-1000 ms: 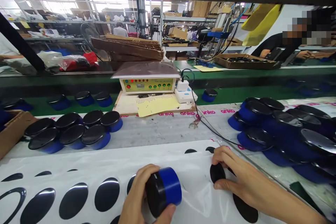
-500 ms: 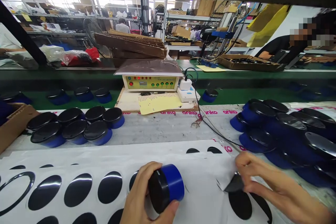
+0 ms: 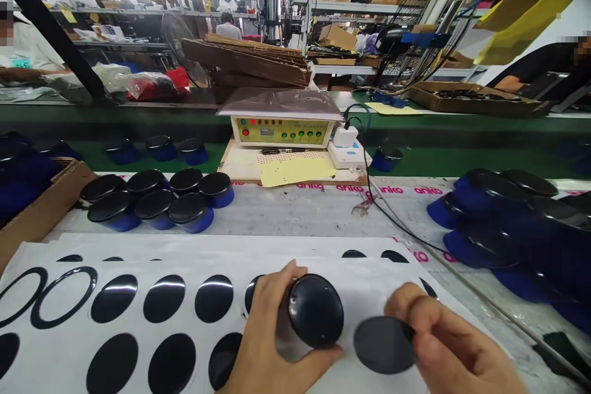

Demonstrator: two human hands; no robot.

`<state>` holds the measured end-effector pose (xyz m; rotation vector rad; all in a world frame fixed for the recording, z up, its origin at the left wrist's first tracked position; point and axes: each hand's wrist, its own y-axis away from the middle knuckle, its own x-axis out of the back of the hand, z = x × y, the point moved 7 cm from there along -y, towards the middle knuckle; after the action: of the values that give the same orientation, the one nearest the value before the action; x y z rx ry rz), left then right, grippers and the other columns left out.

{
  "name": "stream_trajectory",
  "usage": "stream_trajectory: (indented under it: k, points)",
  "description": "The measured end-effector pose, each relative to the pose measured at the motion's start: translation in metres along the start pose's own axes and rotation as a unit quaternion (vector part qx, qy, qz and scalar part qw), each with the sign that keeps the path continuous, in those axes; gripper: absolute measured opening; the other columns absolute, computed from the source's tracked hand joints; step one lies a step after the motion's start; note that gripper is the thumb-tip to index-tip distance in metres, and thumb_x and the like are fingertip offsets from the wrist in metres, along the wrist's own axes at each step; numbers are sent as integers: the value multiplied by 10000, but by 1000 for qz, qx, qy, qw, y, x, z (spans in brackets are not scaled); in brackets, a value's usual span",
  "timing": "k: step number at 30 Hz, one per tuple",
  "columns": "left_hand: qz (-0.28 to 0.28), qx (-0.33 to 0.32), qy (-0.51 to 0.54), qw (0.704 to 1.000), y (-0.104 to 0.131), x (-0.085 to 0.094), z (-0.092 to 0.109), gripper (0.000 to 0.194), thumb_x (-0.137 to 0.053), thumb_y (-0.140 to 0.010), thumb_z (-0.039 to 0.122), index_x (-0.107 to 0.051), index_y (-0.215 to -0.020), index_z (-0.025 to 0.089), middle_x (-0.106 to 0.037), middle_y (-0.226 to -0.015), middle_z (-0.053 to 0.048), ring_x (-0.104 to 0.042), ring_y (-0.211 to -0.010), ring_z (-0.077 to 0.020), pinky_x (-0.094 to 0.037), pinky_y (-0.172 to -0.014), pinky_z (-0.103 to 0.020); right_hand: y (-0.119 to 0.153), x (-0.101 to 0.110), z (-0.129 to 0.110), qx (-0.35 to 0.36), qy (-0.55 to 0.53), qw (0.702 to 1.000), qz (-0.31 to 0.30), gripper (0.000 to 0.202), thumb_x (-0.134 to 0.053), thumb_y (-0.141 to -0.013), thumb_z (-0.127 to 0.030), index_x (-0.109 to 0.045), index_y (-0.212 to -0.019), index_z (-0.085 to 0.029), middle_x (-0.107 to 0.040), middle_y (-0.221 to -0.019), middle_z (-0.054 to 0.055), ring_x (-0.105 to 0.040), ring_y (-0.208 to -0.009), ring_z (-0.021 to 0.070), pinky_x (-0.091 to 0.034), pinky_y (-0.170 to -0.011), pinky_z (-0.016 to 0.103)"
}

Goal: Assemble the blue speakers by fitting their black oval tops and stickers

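Note:
My left hand (image 3: 277,335) is closed around a blue and black round container (image 3: 316,311), its glossy black end turned toward me. Just to the right, my right hand (image 3: 450,338) pinches a dark round sticker (image 3: 384,345) by its right edge. The sticker is apart from the container and hangs over the white sheet. Beneath both hands lies the white sticker sheet (image 3: 364,280), with rows of black discs (image 3: 172,363). Two black rings (image 3: 64,297) remain at its left end.
Blue containers with black tops (image 3: 154,209) stand in rows at the left, and more are piled at the right (image 3: 489,246). A control box (image 3: 282,132) sits behind on a board. A cable (image 3: 397,221) crosses the table. At far left is a cardboard box (image 3: 55,197).
My right hand has lifted the sticker off the sheet and brought it left beside the container. My left hand has turned the container's black end toward me. The view has shifted.

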<state>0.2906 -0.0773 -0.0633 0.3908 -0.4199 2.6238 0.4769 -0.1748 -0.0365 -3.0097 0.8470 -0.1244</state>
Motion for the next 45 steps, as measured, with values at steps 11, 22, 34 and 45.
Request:
stream_trajectory:
  k: [11, 22, 34, 45]
  points:
    - [-73, 100, 43, 991, -3, -8, -6, 973, -851, -530, 137, -379, -1330, 429, -591, -1261, 30, -534, -1189, -261, -391, -1054, -489, -8, -51, 25, -69, -86, 994, 11, 237, -646, -810, -398, -575, -687, -208, -491, -878, 22, -526, -843, 179, -477, -711, 250]
    - [-68, 92, 36, 993, -4, -6, -3, 940, -842, -525, 94, -434, -1304, 424, -590, -1265, 23, -530, -1199, -263, -420, -1047, -488, -9, -50, 20, -32, -32, 999, 9, 226, -647, -820, -357, -557, -675, -209, -506, -860, 28, -542, -885, 187, -500, -714, 244]
    - [-61, 83, 24, 994, -4, -6, -2, 939, -847, -540, 113, -416, -1295, 467, -586, -1256, 64, -530, -1200, -225, -448, -1033, -419, -6, -52, 5, 16, 78, 997, 8, 223, -591, -860, -347, -537, -689, -214, -541, -823, 29, -567, -839, 177, -512, -705, 241]
    - [-59, 70, 15, 996, -2, -5, -2, 896, -857, -571, 176, -420, -1290, 485, -587, -1254, 60, -547, -1176, -216, -457, -1022, -394, -2, -55, -5, 74, 135, 986, 68, 180, -570, -879, -285, -498, -726, -223, -493, -832, 15, -527, -816, 164, -443, -675, 252]
